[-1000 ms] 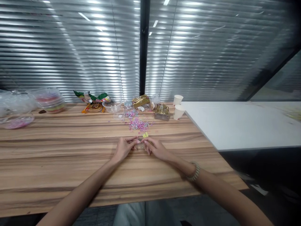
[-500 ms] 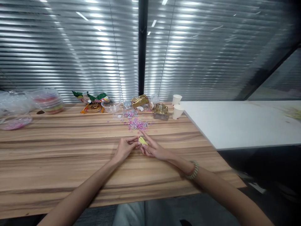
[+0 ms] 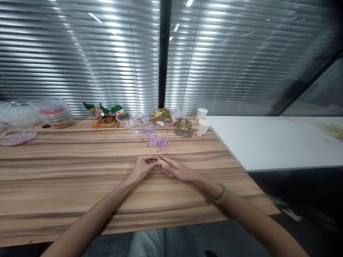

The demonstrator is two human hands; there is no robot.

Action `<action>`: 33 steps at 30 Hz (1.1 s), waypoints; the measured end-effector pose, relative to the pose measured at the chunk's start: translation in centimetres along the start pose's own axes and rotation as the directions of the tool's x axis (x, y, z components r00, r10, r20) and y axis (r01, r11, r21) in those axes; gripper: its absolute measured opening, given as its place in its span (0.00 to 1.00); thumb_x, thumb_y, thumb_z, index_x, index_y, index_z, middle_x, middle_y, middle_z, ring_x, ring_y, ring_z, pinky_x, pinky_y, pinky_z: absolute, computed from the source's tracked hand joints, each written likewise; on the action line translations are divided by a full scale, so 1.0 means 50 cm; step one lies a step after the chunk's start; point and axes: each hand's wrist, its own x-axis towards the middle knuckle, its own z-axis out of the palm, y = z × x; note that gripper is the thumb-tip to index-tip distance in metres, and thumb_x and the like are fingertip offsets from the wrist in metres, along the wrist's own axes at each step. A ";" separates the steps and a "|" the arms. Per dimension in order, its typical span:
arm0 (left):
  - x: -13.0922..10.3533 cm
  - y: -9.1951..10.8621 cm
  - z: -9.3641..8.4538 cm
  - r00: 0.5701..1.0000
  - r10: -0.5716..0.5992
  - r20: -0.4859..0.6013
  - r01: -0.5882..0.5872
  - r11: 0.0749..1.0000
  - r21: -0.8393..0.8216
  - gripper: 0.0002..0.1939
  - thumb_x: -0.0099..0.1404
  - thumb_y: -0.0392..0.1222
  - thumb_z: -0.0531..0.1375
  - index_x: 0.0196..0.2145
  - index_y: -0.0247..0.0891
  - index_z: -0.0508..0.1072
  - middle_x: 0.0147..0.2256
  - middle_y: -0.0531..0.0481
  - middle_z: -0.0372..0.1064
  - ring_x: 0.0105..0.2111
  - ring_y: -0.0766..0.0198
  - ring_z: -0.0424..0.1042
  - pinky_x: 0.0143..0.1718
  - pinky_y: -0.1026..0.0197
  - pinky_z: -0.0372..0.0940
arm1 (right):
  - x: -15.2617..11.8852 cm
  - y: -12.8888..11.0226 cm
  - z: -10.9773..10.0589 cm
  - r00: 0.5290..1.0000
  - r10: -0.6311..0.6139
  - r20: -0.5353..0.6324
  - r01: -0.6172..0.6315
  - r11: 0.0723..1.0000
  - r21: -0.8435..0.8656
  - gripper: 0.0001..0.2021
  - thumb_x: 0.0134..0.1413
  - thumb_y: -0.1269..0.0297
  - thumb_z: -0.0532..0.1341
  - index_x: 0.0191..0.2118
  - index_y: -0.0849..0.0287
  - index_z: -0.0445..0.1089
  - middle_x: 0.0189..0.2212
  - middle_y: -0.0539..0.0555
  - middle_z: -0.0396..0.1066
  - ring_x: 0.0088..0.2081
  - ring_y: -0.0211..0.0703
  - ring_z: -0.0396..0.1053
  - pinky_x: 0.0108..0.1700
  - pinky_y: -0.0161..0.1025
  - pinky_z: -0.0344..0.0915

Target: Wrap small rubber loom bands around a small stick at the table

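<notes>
1. Head view; I use the pile of pink and pale-blue bits (image 3: 157, 142) as landmark. The wooden tabletop (image 3: 66, 185) has its near edge well on the near side of the pile; its right edge slants by, well right of the pile, along a white table (image 3: 227, 139).
2. Room: I log wood grain running broadly left of the pile and nearer than it. Behind it I have closer quarters: clear bowl (image 3: 128, 121) left, gold box (image 3: 184, 128) right, paper cups (image 3: 203, 128) farther right.
3. Left hand (image 3: 142, 167), near side of the pile: thumb and fingers bent together; what they pinch I cannot tell.
4. Right hand (image 3: 180, 171), alongside: fingers closed about the yellow piece (image 3: 162, 162).
5. Yellow piece: near side of the pile, between both hands' fingertips; bright, small, mostly covered, outline unreadable to me.
</notes>
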 end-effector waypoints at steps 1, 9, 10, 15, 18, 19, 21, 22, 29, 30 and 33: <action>0.000 0.001 0.000 1.000 0.008 0.001 -0.008 1.000 0.010 0.13 0.47 0.44 0.65 0.30 0.33 0.76 0.29 0.45 0.74 0.29 0.60 0.72 0.32 0.61 0.66 | 0.000 0.003 0.000 0.998 -0.054 -0.038 0.049 0.990 -0.130 0.22 0.61 0.59 0.46 0.60 0.56 0.47 0.27 0.51 0.62 0.30 0.35 0.61 0.29 0.31 0.59; -0.003 0.002 0.006 1.000 -0.010 -0.022 0.011 1.000 0.009 0.13 0.47 0.44 0.65 0.29 0.31 0.74 0.27 0.45 0.73 0.28 0.61 0.71 0.30 0.63 0.65 | -0.001 0.025 0.006 0.974 -0.179 -0.137 0.013 0.653 -0.757 0.11 0.59 0.68 0.48 0.44 0.62 0.63 0.36 0.58 0.69 0.35 0.43 0.67 0.37 0.37 0.61; -0.003 0.002 0.007 1.000 -0.018 -0.006 0.018 1.000 0.005 0.14 0.48 0.45 0.65 0.30 0.31 0.74 0.28 0.45 0.73 0.28 0.61 0.71 0.31 0.63 0.65 | -0.002 0.024 0.007 0.981 -0.137 -0.134 -0.024 0.606 -0.795 0.10 0.59 0.70 0.48 0.42 0.63 0.64 0.33 0.58 0.69 0.32 0.43 0.67 0.35 0.36 0.60; -0.005 0.002 0.009 0.996 -0.051 0.070 0.051 0.999 -0.003 0.17 0.48 0.45 0.65 0.34 0.31 0.74 0.31 0.44 0.74 0.30 0.60 0.71 0.33 0.61 0.65 | -0.006 0.015 0.008 0.993 -0.025 -0.113 -0.092 0.428 -0.899 0.09 0.56 0.75 0.48 0.41 0.63 0.61 0.31 0.56 0.70 0.28 0.41 0.66 0.29 0.33 0.55; -0.004 -0.001 0.006 0.993 -0.056 0.105 0.057 0.998 -0.007 0.17 0.47 0.45 0.65 0.34 0.32 0.74 0.32 0.45 0.74 0.31 0.60 0.71 0.35 0.60 0.65 | -0.005 0.022 0.008 0.993 -0.045 -0.113 -0.085 0.413 -0.907 0.08 0.56 0.75 0.48 0.40 0.63 0.61 0.31 0.56 0.69 0.29 0.40 0.66 0.28 0.32 0.54; -0.003 -0.002 0.005 0.991 -0.061 0.121 0.063 0.998 -0.010 0.17 0.47 0.45 0.65 0.34 0.32 0.74 0.32 0.45 0.74 0.32 0.60 0.71 0.35 0.60 0.65 | -0.005 0.026 0.008 0.992 -0.054 -0.113 -0.081 0.413 -0.907 0.08 0.56 0.75 0.48 0.40 0.63 0.61 0.30 0.55 0.69 0.28 0.40 0.66 0.28 0.32 0.53; -0.003 -0.002 0.004 0.986 -0.072 0.150 0.076 0.997 -0.022 0.17 0.47 0.45 0.65 0.33 0.32 0.74 0.32 0.45 0.74 0.32 0.60 0.71 0.36 0.60 0.65 | -0.004 0.036 0.008 0.990 -0.085 -0.116 -0.069 0.426 -0.902 0.07 0.57 0.74 0.48 0.38 0.63 0.61 0.29 0.55 0.69 0.27 0.39 0.65 0.28 0.32 0.52; -0.002 -0.002 0.004 0.984 -0.076 0.162 0.082 0.996 -0.030 0.16 0.47 0.45 0.65 0.33 0.32 0.74 0.31 0.45 0.74 0.32 0.60 0.71 0.36 0.60 0.65 | -0.004 0.040 0.009 0.986 -0.107 -0.124 -0.064 0.446 -0.893 0.06 0.57 0.73 0.48 0.37 0.63 0.60 0.28 0.54 0.68 0.26 0.39 0.65 0.27 0.32 0.52; -0.002 -0.001 0.015 0.967 -0.091 0.237 0.098 0.995 -0.020 0.16 0.56 0.50 0.58 0.28 0.32 0.73 0.27 0.47 0.71 0.28 0.64 0.70 0.33 0.62 0.65 | 0.003 0.043 0.012 0.928 -0.227 -0.296 -0.034 0.739 -0.672 0.10 0.61 0.67 0.44 0.36 0.61 0.61 0.28 0.54 0.67 0.29 0.39 0.63 0.31 0.33 0.55; -0.003 0.001 0.016 0.970 -0.063 0.233 0.060 0.998 0.017 0.16 0.58 0.50 0.56 0.27 0.32 0.72 0.27 0.48 0.71 0.28 0.64 0.69 0.33 0.62 0.64 | 0.005 0.041 0.011 0.916 -0.224 -0.332 -0.033 0.784 -0.620 0.11 0.61 0.66 0.44 0.36 0.60 0.62 0.28 0.53 0.67 0.29 0.38 0.62 0.32 0.33 0.56; -0.009 0.015 0.020 0.977 0.113 0.181 -0.151 0.966 0.209 0.15 0.61 0.47 0.52 0.29 0.34 0.73 0.29 0.48 0.71 0.31 0.63 0.68 0.35 0.62 0.62 | 0.013 0.040 0.008 0.889 -0.188 -0.417 -0.027 0.888 -0.458 0.13 0.61 0.62 0.44 0.32 0.60 0.62 0.26 0.52 0.64 0.28 0.38 0.61 0.32 0.33 0.56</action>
